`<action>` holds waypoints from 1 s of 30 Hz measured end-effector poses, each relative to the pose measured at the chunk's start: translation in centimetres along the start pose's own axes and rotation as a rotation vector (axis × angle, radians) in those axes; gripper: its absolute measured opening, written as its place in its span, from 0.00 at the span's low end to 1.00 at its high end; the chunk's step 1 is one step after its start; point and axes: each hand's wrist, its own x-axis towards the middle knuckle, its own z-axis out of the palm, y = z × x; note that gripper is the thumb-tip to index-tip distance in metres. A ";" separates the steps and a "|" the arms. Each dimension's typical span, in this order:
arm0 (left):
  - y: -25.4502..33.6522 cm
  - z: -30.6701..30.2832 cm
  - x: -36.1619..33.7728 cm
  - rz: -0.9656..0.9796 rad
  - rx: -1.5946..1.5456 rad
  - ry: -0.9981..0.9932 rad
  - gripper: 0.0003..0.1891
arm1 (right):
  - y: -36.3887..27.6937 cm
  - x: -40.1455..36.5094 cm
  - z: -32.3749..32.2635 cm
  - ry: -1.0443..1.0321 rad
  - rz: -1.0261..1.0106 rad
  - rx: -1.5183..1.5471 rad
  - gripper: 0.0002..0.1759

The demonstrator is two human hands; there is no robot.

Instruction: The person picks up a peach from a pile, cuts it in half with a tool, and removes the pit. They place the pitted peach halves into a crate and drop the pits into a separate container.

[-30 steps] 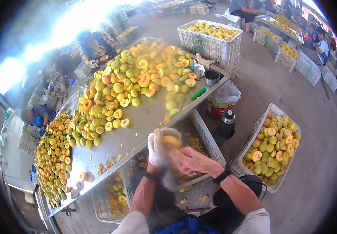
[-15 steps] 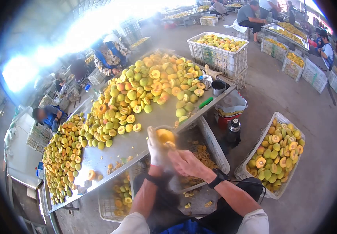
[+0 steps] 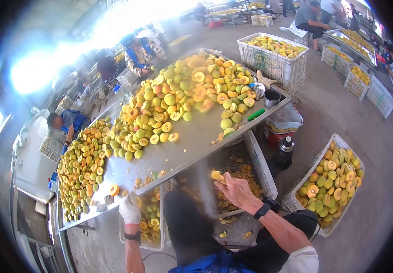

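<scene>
My left hand, in a white glove, is at the table's front edge above a crate of peach halves. Its fingers are curled on a peach half, mostly hidden by the glove. My bare right hand is over a crate holding small brown-orange pits and scraps. A yellow-orange fruit piece shows at its closed fingertips; whether a tool is also in the grip cannot be seen. Ahead, a large heap of whole and halved peaches covers much of the metal table.
On the table's right corner are a dark cup, a green-handled tool and a starfish-shaped object. A black thermos stands beside a full peach crate. Another full crate stands behind. Co-workers sit across the table.
My hands have parted from the peach half they worked on together. The left has dropped to the lower left; the right has moved slightly right, over the pit crate. The view has shifted slightly.
</scene>
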 end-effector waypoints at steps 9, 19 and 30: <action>3.4 4.8 5.3 0.118 -0.266 0.015 0.11 | 9.9 -5.0 5.2 -0.408 0.196 -0.378 0.15; 14.9 21.4 21.4 0.365 -0.256 -0.353 0.20 | 13.6 -6.9 7.1 -0.640 0.226 -0.504 0.14; 23.4 35.2 28.7 0.247 -0.174 -0.278 0.26 | 5.9 1.0 -0.9 -0.305 0.204 -0.340 0.12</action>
